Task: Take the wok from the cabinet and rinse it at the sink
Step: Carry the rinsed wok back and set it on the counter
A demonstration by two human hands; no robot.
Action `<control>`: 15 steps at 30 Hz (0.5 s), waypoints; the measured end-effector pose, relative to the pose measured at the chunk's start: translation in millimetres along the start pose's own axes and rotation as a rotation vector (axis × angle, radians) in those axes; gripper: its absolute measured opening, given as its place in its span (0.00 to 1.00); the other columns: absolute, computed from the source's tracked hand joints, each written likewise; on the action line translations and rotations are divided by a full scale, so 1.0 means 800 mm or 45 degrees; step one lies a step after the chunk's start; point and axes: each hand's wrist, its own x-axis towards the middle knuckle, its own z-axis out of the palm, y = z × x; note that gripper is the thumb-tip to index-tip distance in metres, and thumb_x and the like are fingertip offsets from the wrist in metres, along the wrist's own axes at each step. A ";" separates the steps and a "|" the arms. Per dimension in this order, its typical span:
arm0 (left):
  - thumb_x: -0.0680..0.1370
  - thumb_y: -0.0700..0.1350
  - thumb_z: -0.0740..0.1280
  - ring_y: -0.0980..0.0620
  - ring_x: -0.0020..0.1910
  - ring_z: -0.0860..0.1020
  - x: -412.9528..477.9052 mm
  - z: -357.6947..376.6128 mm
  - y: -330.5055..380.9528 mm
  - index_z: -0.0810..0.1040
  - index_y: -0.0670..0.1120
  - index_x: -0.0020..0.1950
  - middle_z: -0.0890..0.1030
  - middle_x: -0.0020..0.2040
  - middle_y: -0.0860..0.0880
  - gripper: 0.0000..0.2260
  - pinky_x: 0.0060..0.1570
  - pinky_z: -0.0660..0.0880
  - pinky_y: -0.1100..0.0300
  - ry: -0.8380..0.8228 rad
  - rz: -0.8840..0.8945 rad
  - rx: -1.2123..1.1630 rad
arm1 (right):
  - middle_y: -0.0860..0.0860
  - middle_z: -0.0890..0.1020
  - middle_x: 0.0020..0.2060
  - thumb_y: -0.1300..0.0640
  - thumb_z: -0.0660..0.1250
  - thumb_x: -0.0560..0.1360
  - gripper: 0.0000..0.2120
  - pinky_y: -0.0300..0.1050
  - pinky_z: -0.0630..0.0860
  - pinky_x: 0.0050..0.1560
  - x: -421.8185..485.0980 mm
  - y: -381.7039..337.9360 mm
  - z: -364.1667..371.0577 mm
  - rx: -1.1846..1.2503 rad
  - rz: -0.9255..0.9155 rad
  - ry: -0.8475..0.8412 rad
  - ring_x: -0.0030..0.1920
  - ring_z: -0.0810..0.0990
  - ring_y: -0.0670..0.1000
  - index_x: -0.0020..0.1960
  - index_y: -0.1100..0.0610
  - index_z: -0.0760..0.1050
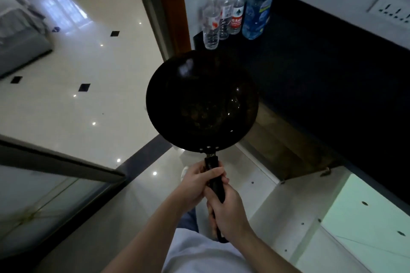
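Both hands clasp a straight black handle (214, 180) at lower centre: left hand (196, 186) forward, right hand (228, 213) behind, fingers fully wrapped. The round, dark, glossy wok (202, 101) sits mid-frame, over polished floor tiles (66, 104). Clear plastic bottles (235, 10) stand on the black desk (321, 68), upper right.

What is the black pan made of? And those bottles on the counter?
The wok looks like dark metal, probably steel or iron: it glints in spots and has shiny rivets by the handle. The handle looks like matte black plastic, though I can't be sure. The bottles look like clear thin plastic, see-through with coloured caps.
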 end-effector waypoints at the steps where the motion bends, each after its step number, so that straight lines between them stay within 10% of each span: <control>1: 0.78 0.37 0.68 0.46 0.44 0.81 0.013 -0.001 0.009 0.75 0.35 0.59 0.80 0.42 0.41 0.11 0.63 0.76 0.46 -0.039 -0.018 0.022 | 0.41 0.80 0.30 0.51 0.65 0.80 0.13 0.33 0.75 0.34 0.011 -0.005 -0.001 0.005 0.015 0.031 0.30 0.78 0.40 0.61 0.57 0.75; 15: 0.79 0.36 0.66 0.44 0.46 0.78 0.165 0.005 0.149 0.77 0.38 0.53 0.80 0.42 0.42 0.04 0.65 0.72 0.42 -0.554 -0.312 0.327 | 0.48 0.76 0.22 0.58 0.63 0.82 0.03 0.40 0.70 0.21 0.135 -0.104 0.018 0.211 0.156 0.615 0.20 0.74 0.49 0.53 0.57 0.74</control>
